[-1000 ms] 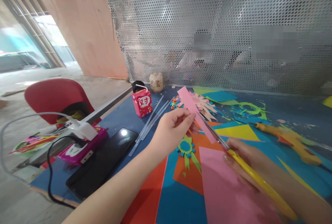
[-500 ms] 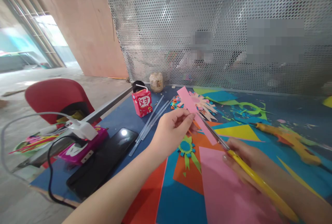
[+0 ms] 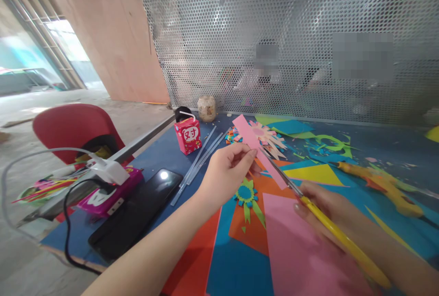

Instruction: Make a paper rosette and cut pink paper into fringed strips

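My left hand (image 3: pixel 224 172) pinches a pink paper strip (image 3: pixel 247 133) that slants up and away over the table. My right hand (image 3: pixel 325 207) grips yellow-handled scissors (image 3: pixel 338 234); their metal blades (image 3: pixel 281 177) lie along the strip's right edge. Under both hands rests a large pink paper sheet (image 3: pixel 298 250) on orange paper (image 3: pixel 194 264) and blue paper. A blue and green paper flower (image 3: pixel 247 195) lies just below my left hand.
A red drink carton (image 3: pixel 188 135) with a straw, clear glue sticks (image 3: pixel 200 158), a black phone (image 3: pixel 137 213), a magenta box (image 3: pixel 109 193) with a white charger, a yellow glue gun (image 3: pixel 377 181), paper scraps and a pink paper flower (image 3: pixel 269 138) crowd the table. A perforated metal screen (image 3: pixel 291 44) stands behind. A red chair (image 3: pixel 73 126) is left.
Almost nothing differs; the scissors and my right hand have shifted very slightly along the strip.
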`<action>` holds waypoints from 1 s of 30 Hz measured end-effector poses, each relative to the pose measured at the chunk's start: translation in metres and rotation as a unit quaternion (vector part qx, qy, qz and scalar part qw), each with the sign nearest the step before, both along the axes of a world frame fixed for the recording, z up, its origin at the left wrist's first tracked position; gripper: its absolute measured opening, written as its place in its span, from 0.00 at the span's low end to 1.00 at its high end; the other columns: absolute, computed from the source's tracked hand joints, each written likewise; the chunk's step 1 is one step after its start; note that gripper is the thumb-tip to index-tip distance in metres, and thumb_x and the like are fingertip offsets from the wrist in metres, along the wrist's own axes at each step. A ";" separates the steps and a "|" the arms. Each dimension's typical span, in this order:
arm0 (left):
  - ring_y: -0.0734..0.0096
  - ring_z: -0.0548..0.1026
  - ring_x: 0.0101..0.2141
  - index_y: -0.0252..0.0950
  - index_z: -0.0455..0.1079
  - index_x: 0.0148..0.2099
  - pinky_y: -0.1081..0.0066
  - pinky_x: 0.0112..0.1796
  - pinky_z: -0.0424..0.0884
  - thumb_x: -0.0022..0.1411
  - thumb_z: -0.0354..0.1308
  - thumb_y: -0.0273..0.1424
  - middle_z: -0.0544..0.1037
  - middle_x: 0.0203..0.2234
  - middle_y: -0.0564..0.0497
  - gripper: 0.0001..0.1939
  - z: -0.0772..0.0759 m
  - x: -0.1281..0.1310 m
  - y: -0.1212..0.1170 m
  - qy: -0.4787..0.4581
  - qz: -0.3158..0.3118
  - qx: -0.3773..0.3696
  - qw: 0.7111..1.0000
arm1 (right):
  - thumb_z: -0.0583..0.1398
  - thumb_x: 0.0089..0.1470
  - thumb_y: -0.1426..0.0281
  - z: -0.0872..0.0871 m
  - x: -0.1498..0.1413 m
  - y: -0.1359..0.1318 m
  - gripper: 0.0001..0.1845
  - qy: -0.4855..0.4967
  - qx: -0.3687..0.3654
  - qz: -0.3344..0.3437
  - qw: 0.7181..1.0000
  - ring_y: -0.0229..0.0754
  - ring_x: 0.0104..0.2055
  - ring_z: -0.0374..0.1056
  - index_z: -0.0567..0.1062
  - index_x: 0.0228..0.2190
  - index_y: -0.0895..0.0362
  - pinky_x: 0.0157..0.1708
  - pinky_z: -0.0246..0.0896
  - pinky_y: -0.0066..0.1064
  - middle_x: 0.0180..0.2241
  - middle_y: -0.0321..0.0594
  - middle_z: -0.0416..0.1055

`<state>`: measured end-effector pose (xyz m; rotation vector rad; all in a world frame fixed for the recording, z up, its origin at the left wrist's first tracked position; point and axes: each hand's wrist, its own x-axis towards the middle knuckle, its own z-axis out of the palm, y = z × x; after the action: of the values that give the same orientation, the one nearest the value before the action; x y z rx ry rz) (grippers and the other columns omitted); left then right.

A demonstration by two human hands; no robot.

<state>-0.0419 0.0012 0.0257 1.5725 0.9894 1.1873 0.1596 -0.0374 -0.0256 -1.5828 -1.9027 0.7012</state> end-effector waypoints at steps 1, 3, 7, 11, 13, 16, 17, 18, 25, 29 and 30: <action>0.77 0.72 0.21 0.34 0.67 0.26 0.77 0.25 0.70 0.60 0.52 0.33 0.73 0.18 0.53 0.12 0.001 0.000 0.000 -0.001 0.003 0.000 1.000 | 0.54 0.47 0.57 0.000 0.000 0.000 0.16 -0.001 -0.004 0.003 1.000 0.34 0.18 0.44 0.54 0.21 0.52 0.19 0.37 0.28 0.16 0.25 0.44; 0.78 0.72 0.20 0.34 0.66 0.25 0.77 0.24 0.69 0.60 0.52 0.33 0.73 0.18 0.54 0.12 0.002 0.000 0.000 -0.001 0.011 0.000 1.000 | 0.52 0.49 0.57 0.000 0.000 0.000 0.14 0.001 -0.025 0.006 1.000 0.34 0.17 0.43 0.53 0.22 0.51 0.19 0.35 0.28 0.15 0.24 0.43; 0.78 0.72 0.20 0.34 0.66 0.26 0.78 0.24 0.69 0.60 0.52 0.32 0.73 0.17 0.54 0.12 0.002 0.000 0.000 0.001 0.022 -0.001 1.000 | 0.51 0.49 0.58 0.000 0.000 0.000 0.14 -0.002 -0.041 0.010 0.999 0.33 0.15 0.44 0.53 0.23 0.51 0.18 0.34 0.28 0.15 0.23 0.44; 0.77 0.72 0.21 0.34 0.67 0.26 0.77 0.25 0.69 0.60 0.51 0.33 0.73 0.18 0.54 0.12 -0.002 0.000 0.000 0.006 0.013 0.007 1.000 | 0.52 0.49 0.58 -0.001 0.000 0.001 0.14 0.008 -0.035 0.012 0.999 0.33 0.16 0.44 0.52 0.22 0.51 0.19 0.34 0.28 0.15 0.24 0.44; 0.77 0.72 0.22 0.35 0.67 0.27 0.77 0.26 0.70 0.60 0.51 0.34 0.73 0.19 0.53 0.12 -0.003 0.000 0.000 0.009 0.008 0.013 1.000 | 0.52 0.49 0.58 -0.002 0.001 0.001 0.15 0.015 -0.021 0.015 1.000 0.34 0.16 0.43 0.52 0.22 0.51 0.19 0.34 0.28 0.15 0.24 0.43; 0.76 0.72 0.22 0.35 0.67 0.27 0.76 0.26 0.70 0.60 0.51 0.35 0.73 0.19 0.53 0.12 -0.004 0.000 -0.001 0.009 0.004 0.008 1.000 | 0.53 0.49 0.57 -0.004 0.001 0.002 0.15 0.017 -0.014 0.013 1.000 0.34 0.17 0.42 0.53 0.22 0.51 0.19 0.35 0.28 0.15 0.24 0.43; 0.76 0.73 0.22 0.35 0.67 0.27 0.76 0.26 0.70 0.60 0.51 0.35 0.73 0.19 0.53 0.12 -0.004 0.000 -0.001 0.008 0.003 0.004 1.000 | 0.53 0.49 0.57 -0.005 0.002 0.002 0.16 0.015 -0.013 0.014 1.000 0.34 0.17 0.42 0.53 0.22 0.51 0.20 0.35 0.28 0.15 0.24 0.43; 0.76 0.73 0.22 0.35 0.67 0.27 0.76 0.26 0.69 0.60 0.52 0.35 0.73 0.19 0.53 0.12 -0.005 0.000 -0.001 0.007 0.001 0.001 1.000 | 0.53 0.49 0.56 -0.005 0.002 0.002 0.16 0.012 -0.012 0.014 1.000 0.34 0.18 0.42 0.53 0.22 0.52 0.20 0.36 0.28 0.15 0.24 0.44; 0.76 0.72 0.22 0.34 0.66 0.26 0.76 0.26 0.70 0.60 0.51 0.34 0.73 0.19 0.52 0.12 -0.004 0.001 -0.001 0.001 -0.004 -0.004 1.000 | 0.51 0.50 0.58 0.001 -0.001 -0.001 0.14 -0.004 -0.020 0.006 1.000 0.34 0.16 0.44 0.53 0.22 0.51 0.18 0.37 0.27 0.15 0.24 0.44; 0.76 0.72 0.22 0.34 0.66 0.26 0.75 0.26 0.70 0.60 0.51 0.34 0.73 0.19 0.52 0.12 -0.005 0.002 -0.001 -0.005 -0.009 -0.008 1.000 | 0.52 0.50 0.56 -0.002 0.002 0.000 0.15 -0.029 -0.017 0.007 0.999 0.35 0.19 0.44 0.54 0.22 0.51 0.19 0.39 0.27 0.16 0.25 0.46; 0.76 0.72 0.22 0.34 0.66 0.26 0.75 0.26 0.70 0.60 0.51 0.34 0.72 0.19 0.53 0.12 -0.005 0.002 -0.001 -0.006 -0.010 -0.008 1.000 | 0.52 0.50 0.56 -0.003 0.003 0.000 0.16 -0.035 -0.010 0.007 0.999 0.36 0.20 0.44 0.54 0.22 0.52 0.19 0.40 0.28 0.17 0.26 0.47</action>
<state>-0.0395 0.0004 0.0209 1.5586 0.9704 1.1708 0.1623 -0.0371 -0.0286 -1.6290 -1.9642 0.6798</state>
